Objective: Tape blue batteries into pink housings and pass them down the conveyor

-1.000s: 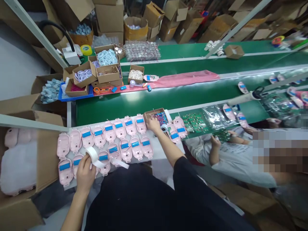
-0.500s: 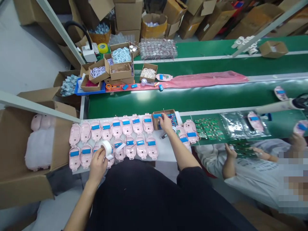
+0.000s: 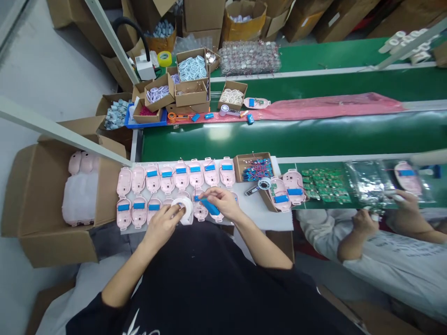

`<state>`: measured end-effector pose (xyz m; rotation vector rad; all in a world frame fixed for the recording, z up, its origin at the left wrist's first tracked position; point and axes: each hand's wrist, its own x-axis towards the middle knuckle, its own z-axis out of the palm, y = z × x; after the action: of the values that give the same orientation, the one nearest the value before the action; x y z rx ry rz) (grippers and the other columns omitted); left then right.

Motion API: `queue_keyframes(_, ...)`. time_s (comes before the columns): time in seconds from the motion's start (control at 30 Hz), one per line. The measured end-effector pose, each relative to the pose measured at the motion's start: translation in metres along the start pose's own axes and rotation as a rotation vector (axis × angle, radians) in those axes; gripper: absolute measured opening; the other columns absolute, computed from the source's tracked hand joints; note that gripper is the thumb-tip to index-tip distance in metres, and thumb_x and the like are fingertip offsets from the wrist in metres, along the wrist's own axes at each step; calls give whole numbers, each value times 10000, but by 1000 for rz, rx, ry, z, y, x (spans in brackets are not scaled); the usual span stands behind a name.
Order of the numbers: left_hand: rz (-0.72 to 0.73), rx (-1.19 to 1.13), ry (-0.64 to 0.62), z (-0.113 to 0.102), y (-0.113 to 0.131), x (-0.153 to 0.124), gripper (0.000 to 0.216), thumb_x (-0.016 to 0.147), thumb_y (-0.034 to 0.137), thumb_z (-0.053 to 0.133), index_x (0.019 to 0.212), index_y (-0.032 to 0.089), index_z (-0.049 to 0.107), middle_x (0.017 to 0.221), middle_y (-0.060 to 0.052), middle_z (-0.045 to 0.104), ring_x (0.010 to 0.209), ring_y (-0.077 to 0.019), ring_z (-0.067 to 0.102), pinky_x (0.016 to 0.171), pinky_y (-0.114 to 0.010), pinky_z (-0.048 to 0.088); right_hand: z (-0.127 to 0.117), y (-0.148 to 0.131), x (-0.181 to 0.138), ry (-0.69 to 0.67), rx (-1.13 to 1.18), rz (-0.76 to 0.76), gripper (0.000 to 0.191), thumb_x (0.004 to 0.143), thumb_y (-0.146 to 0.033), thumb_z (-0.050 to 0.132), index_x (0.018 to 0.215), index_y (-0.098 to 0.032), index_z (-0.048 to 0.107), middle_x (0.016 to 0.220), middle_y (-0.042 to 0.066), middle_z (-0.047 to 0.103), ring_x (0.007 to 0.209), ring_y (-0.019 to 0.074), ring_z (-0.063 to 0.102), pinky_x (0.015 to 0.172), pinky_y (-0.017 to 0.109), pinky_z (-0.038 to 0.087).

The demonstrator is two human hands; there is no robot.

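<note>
My left hand [image 3: 163,229] grips a roll of white tape [image 3: 187,210], with fingers through its core. Close beside it, my right hand [image 3: 222,203] pinches a blue battery [image 3: 210,206] over the front row of shells. Two rows of pink plastic shells [image 3: 124,182] lie on a white sheet [image 3: 251,214], and most hold a blue battery. The shells under my hands are partly hidden. To the right, a cardboard box [image 3: 240,168] contains blue batteries with red wires [image 3: 257,170].
A small fan-like part [image 3: 263,184] and two more shells [image 3: 294,186] lie right of the box. Green circuit boards [image 3: 326,185] come after them. A co-worker's hands [image 3: 365,223] handle parts at right. A large carton [image 3: 59,246] stands left; small boxes [image 3: 190,95] sit across the green belt [image 3: 181,142].
My right hand has come from the battery box leftward and nearer to me, carrying a blue battery. My left hand and the tape have moved right to meet it. The camera view has shifted.
</note>
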<state>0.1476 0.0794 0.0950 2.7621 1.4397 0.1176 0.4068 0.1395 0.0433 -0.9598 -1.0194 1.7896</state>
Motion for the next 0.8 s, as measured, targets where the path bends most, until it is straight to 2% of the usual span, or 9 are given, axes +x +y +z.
queue_keyframes(0.13, -5, 73, -47, 7, 6, -4, 463, 963, 59, 491, 1351, 254, 653, 1244, -113, 694, 1034, -280, 607, 873, -418, 550, 25, 1, 4, 166, -306, -116, 404, 731, -562, 868, 975, -247, 799, 1030, 71, 788, 994, 282, 729, 1001, 451, 554)
queue_keyframes(0.2, -6, 95, -59, 11, 9, -5, 462, 965, 61, 482, 1345, 259, 654, 1236, -112, 690, 1033, -283, 598, 850, -416, 549, 36, 8, 9, 188, -400, -116, 352, 777, -548, 834, 969, -253, 813, 1064, 77, 786, 1029, 296, 716, 1031, 456, 535)
queue_keyframes(0.33, -89, 67, -73, 20, 10, -11, 379, 977, 112, 516, 1282, 266, 680, 1174, -109, 690, 1031, -283, 582, 807, -397, 543, 44, 29, 18, 42, -420, 12, 366, 876, -541, 730, 1094, -255, 798, 1163, 81, 774, 1142, 308, 687, 1086, 472, 500)
queue_keyframes(0.4, -148, 30, -93, 25, 9, -17, 361, 961, 106, 546, 1248, 269, 691, 1132, -105, 691, 1009, -281, 585, 775, -386, 538, 42, 44, 22, -99, -336, 86, 453, 839, -510, 766, 1213, -253, 750, 1295, 80, 728, 1270, 309, 632, 1133, 483, 463)
queue_keyframes(0.47, -195, 22, -118, 32, 8, -22, 361, 938, 79, 566, 1224, 256, 699, 1092, -105, 693, 976, -285, 597, 709, -371, 522, 45, 63, 24, -168, -192, 167, 580, 738, -459, 848, 1257, -243, 706, 1351, 95, 691, 1353, 309, 577, 1138, 477, 460)
queue_keyframes(0.53, -238, 26, -136, 38, 7, -24, 366, 924, 60, 574, 1216, 236, 704, 1057, -114, 692, 936, -286, 612, 651, -361, 496, 56, 86, 25, -77, -19, 222, 636, 679, -425, 883, 1251, -245, 671, 1306, 107, 696, 1358, 298, 574, 1085, 449, 505)
queue_keyframes(0.67, -332, 5, -129, 50, 4, -27, 342, 941, 70, 550, 1204, 210, 719, 1028, -125, 690, 858, -259, 624, 668, -364, 489, 85, 131, 33, 249, 294, 188, 696, 715, -444, 847, 1324, -295, 545, 1218, 83, 694, 1174, 258, 686, 928, 414, 590)
queue_keyframes(0.73, -327, -33, -129, 55, 1, -35, 313, 957, 89, 545, 1170, 215, 737, 1036, -117, 699, 866, -246, 627, 705, -362, 494, 91, 142, 54, 350, 333, 170, 730, 715, -419, 839, 1353, -296, 507, 1178, 70, 694, 1087, 237, 712, 896, 402, 601)
queue_keyframes(0.8, -281, -78, -127, 59, -7, -52, 309, 972, 105, 540, 1156, 242, 748, 1060, -95, 709, 904, -235, 629, 740, -351, 497, 91, 143, 90, 451, 276, 123, 717, 750, -395, 796, 1385, -272, 488, 1198, 81, 687, 1120, 220, 694, 926, 383, 587)
